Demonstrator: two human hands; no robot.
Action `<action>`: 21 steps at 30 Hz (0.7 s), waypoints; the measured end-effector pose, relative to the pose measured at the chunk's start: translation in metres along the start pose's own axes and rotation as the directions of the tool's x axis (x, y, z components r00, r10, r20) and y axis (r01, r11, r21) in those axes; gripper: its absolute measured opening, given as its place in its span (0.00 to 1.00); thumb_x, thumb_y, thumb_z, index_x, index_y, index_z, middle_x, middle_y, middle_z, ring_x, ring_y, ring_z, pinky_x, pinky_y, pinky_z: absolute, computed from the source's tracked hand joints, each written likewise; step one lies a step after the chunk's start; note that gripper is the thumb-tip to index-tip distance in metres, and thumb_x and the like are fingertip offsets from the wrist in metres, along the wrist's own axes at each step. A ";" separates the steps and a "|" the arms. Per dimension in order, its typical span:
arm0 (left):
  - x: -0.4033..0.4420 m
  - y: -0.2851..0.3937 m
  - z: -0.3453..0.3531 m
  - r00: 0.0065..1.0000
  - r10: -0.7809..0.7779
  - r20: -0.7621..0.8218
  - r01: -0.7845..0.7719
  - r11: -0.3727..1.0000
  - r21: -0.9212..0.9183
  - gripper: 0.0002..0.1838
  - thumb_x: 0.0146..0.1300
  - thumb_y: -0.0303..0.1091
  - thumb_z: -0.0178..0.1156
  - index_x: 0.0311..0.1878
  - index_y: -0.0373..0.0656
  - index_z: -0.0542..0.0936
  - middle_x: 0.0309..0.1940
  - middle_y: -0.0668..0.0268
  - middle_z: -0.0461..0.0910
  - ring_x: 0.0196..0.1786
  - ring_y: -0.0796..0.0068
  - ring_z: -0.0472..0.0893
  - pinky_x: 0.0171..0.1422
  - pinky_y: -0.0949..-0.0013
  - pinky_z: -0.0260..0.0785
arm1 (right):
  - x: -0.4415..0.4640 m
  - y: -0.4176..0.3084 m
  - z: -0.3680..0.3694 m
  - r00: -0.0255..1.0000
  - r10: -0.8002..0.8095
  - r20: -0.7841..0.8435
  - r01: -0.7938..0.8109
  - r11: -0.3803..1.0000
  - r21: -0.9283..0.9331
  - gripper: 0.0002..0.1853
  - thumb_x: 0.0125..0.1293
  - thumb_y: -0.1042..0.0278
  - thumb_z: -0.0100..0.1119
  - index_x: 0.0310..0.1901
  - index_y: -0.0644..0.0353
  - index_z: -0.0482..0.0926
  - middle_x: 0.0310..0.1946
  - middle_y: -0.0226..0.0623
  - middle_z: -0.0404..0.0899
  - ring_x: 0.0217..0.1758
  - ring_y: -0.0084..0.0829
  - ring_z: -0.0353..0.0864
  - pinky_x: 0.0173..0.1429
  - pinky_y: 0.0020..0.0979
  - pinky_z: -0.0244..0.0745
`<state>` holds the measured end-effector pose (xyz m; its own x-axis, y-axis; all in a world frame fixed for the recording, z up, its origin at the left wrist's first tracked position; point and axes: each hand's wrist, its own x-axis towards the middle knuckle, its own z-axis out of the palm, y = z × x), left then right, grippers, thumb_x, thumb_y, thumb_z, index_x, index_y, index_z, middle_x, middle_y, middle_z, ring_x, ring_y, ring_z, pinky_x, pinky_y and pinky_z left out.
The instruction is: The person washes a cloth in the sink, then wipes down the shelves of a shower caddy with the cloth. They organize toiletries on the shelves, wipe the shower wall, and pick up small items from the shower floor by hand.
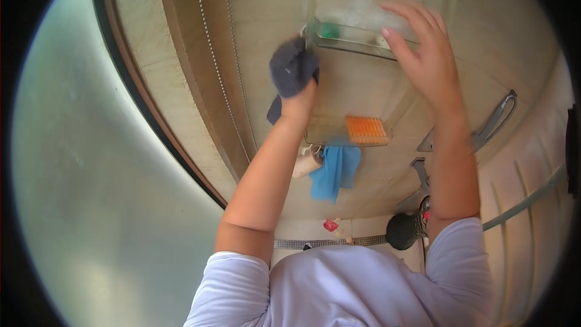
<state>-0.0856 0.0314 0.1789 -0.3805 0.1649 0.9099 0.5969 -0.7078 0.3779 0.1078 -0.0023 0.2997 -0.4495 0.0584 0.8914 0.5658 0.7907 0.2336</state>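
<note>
A bathroom, in its shower area.
Beige wall [272, 0], clear box-like wall shelf [357, 47], long perforated metal drain strip [293, 244] below.

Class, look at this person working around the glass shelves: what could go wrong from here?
The right hand, reaching over the upper shelf, might knock the clear plastic off. The gray cloth in the left hand could snag on the shelf's corner. Anything dropped may hit the orange item below.

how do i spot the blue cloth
On the beige wall, find the lower clear shelf bearing an orange ridged block. Hanging beneath it is the cloth, bright blue, unlike the dark grey cloth on the left hand.
</note>
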 end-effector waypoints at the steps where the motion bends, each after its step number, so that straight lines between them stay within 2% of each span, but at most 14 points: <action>1: -0.011 -0.003 0.002 0.993 0.121 0.000 -0.120 0.988 0.101 0.15 0.48 0.23 0.53 0.43 0.38 0.74 0.41 0.52 0.74 0.47 0.50 0.71 0.53 0.58 0.62 | 0.009 0.014 -0.001 0.994 0.004 0.105 -0.003 1.000 -0.008 0.16 0.55 0.68 0.59 0.47 0.54 0.76 0.44 0.39 0.76 0.47 0.38 0.73 0.53 0.35 0.68; 2: -0.028 -0.010 0.002 0.996 0.085 0.010 -0.086 0.988 0.130 0.15 0.48 0.23 0.53 0.42 0.38 0.74 0.40 0.52 0.74 0.46 0.50 0.71 0.53 0.58 0.62 | 0.018 0.024 -0.003 0.978 0.011 0.208 -0.007 1.000 -0.019 0.17 0.55 0.66 0.59 0.48 0.53 0.75 0.45 0.39 0.76 0.48 0.38 0.73 0.53 0.36 0.68; 3: -0.046 -0.017 -0.002 0.999 0.047 0.016 -0.049 0.986 0.157 0.15 0.48 0.23 0.52 0.42 0.37 0.74 0.39 0.52 0.75 0.46 0.49 0.71 0.52 0.58 0.62 | 0.028 0.027 -0.007 0.932 0.083 0.352 -0.091 0.996 0.006 0.19 0.55 0.66 0.58 0.50 0.54 0.74 0.45 0.38 0.76 0.49 0.37 0.73 0.53 0.34 0.67; 5: -0.071 -0.015 -0.018 0.962 -0.196 0.189 0.179 0.979 0.103 0.16 0.49 0.23 0.52 0.44 0.35 0.74 0.40 0.51 0.74 0.47 0.49 0.71 0.54 0.58 0.62 | 0.046 0.029 -0.014 0.762 0.195 0.617 -0.264 0.964 0.020 0.22 0.55 0.65 0.58 0.53 0.56 0.72 0.46 0.37 0.75 0.50 0.33 0.71 0.54 0.32 0.66; 8: -0.089 -0.029 -0.039 0.973 -0.129 0.194 0.118 0.991 0.064 0.16 0.48 0.22 0.52 0.44 0.34 0.74 0.40 0.53 0.75 0.46 0.53 0.73 0.53 0.61 0.64 | 0.057 0.052 -0.011 0.677 0.204 0.707 -0.219 0.973 -0.071 0.22 0.56 0.62 0.57 0.53 0.57 0.72 0.42 0.37 0.77 0.46 0.35 0.74 0.51 0.32 0.68; 11: -0.091 -0.014 -0.059 0.965 -0.258 0.050 0.263 0.940 -0.216 0.16 0.55 0.27 0.50 0.48 0.37 0.72 0.43 0.59 0.74 0.47 0.64 0.72 0.55 0.69 0.62 | 0.076 0.072 -0.018 0.605 0.185 0.775 -0.157 0.981 -0.111 0.20 0.56 0.64 0.57 0.50 0.58 0.74 0.37 0.38 0.79 0.41 0.34 0.76 0.47 0.32 0.70; 14: -0.075 0.021 -0.078 0.951 -0.285 -0.120 0.270 0.954 -0.128 0.14 0.59 0.30 0.48 0.48 0.39 0.71 0.42 0.62 0.74 0.46 0.69 0.72 0.55 0.70 0.63 | 0.085 0.112 -0.006 0.760 0.265 0.594 -0.262 0.961 -0.093 0.15 0.57 0.67 0.56 0.47 0.59 0.77 0.35 0.35 0.80 0.39 0.29 0.77 0.45 0.30 0.72; 17: -0.068 0.044 -0.084 0.877 -0.421 -0.233 0.295 0.852 -0.432 0.11 0.61 0.31 0.46 0.46 0.41 0.70 0.41 0.63 0.73 0.45 0.70 0.72 0.53 0.69 0.64 | 0.104 0.074 -0.029 0.747 0.497 0.442 -0.427 0.868 -0.254 0.15 0.56 0.65 0.56 0.45 0.53 0.79 0.38 0.44 0.80 0.42 0.33 0.78 0.50 0.31 0.70; 18: -0.066 0.046 -0.087 0.887 -0.392 -0.246 0.245 0.849 -0.468 0.09 0.61 0.31 0.45 0.42 0.43 0.71 0.39 0.63 0.73 0.44 0.70 0.72 0.50 0.69 0.66 | 0.105 0.069 -0.036 0.765 0.506 0.398 -0.449 0.863 -0.234 0.14 0.56 0.65 0.56 0.45 0.55 0.79 0.38 0.43 0.80 0.41 0.33 0.79 0.49 0.32 0.71; 20: -0.064 0.060 -0.101 0.845 -0.503 -0.181 0.308 0.735 -0.604 0.09 0.61 0.31 0.44 0.43 0.42 0.70 0.38 0.63 0.73 0.43 0.70 0.73 0.49 0.69 0.67 | 0.107 0.061 -0.050 0.798 0.519 0.305 -0.483 0.855 -0.189 0.13 0.56 0.66 0.56 0.43 0.58 0.79 0.38 0.41 0.80 0.39 0.32 0.79 0.46 0.33 0.72; 21: -0.063 0.066 -0.106 0.821 -0.552 -0.144 0.333 0.669 -0.665 0.09 0.61 0.31 0.43 0.43 0.42 0.70 0.38 0.63 0.73 0.42 0.70 0.73 0.48 0.69 0.67 | 0.107 0.059 -0.056 0.840 0.482 0.250 -0.481 0.874 -0.071 0.13 0.56 0.67 0.55 0.43 0.59 0.79 0.38 0.41 0.80 0.39 0.32 0.79 0.45 0.33 0.73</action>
<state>-0.0971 -0.0991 0.1281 -0.7438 0.4273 0.5141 -0.1972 -0.8751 0.4420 0.1321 0.0162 0.4305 -0.2774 0.5827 0.7639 0.7598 0.6197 -0.1968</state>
